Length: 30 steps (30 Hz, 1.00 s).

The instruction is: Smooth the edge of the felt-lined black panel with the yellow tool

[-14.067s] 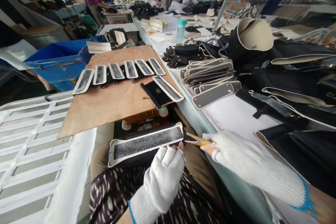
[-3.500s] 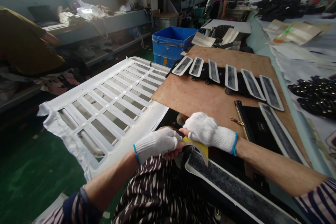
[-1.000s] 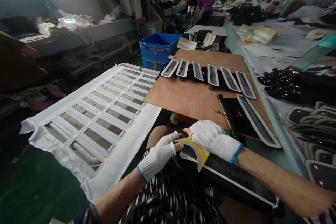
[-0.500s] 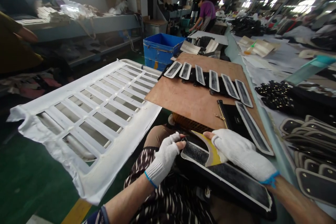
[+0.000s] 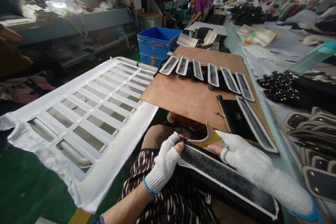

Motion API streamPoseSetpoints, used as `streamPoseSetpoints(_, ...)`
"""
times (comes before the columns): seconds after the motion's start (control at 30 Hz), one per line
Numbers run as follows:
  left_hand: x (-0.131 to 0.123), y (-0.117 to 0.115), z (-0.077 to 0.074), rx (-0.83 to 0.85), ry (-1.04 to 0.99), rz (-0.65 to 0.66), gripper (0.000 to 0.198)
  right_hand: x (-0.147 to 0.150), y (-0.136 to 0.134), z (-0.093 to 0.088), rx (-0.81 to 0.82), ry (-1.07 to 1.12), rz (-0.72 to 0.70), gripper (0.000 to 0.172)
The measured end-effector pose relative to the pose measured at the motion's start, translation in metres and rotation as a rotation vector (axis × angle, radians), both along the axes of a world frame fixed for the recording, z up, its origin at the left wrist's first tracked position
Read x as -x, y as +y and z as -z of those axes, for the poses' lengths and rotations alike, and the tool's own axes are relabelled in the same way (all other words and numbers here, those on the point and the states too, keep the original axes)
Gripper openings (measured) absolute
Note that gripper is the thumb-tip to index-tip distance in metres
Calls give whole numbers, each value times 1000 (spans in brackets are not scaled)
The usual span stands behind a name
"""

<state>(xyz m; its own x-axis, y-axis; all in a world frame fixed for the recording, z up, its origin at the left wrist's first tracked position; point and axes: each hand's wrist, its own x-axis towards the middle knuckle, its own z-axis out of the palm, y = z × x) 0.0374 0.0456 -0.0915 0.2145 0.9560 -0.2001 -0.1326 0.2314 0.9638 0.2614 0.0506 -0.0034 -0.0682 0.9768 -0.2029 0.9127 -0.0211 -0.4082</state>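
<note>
My left hand (image 5: 166, 161), in a white glove with bare fingertips, pinches the left end of a black bag piece (image 5: 252, 204) lying over my lap. Along its top runs a long dark panel (image 5: 223, 173) edged in white. My right hand (image 5: 249, 161), gloved the same way, is closed on a thin curled strip (image 5: 213, 136), yellow on one side and pale on the other. That strip bends up just behind the panel's far edge. Whether its left end still sticks to the piece, I cannot tell. Part of it is hidden by my right fingers.
Ahead, a brown board (image 5: 173, 94) bears several black pieces with white-edged panels and a black zipped piece (image 5: 236, 117). A white slatted frame (image 5: 105, 101) stands left, a blue bin (image 5: 157, 43) behind. The right-hand table holds stacked grey pieces (image 5: 320, 182). A person (image 5: 203, 7) bends farther off.
My right hand has moved slightly right and down with the yellow strip. The strip no longer lies across the dark panel, which now shows along its length. My left hand keeps its hold.
</note>
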Motion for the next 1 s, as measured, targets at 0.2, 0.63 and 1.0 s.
streamPoseSetpoints(0.2,2,-3,2,2,30,-12,41,11,-9,0,7,88,92,36)
streamPoseSetpoints(0.63,3,2,-9,3,37,35,46,25,-6,-4,226,-105,82,42)
streamPoseSetpoints(1.0,2,-1,3,-5,-43,23,43,41,-4,-13,95,-166,-235,24)
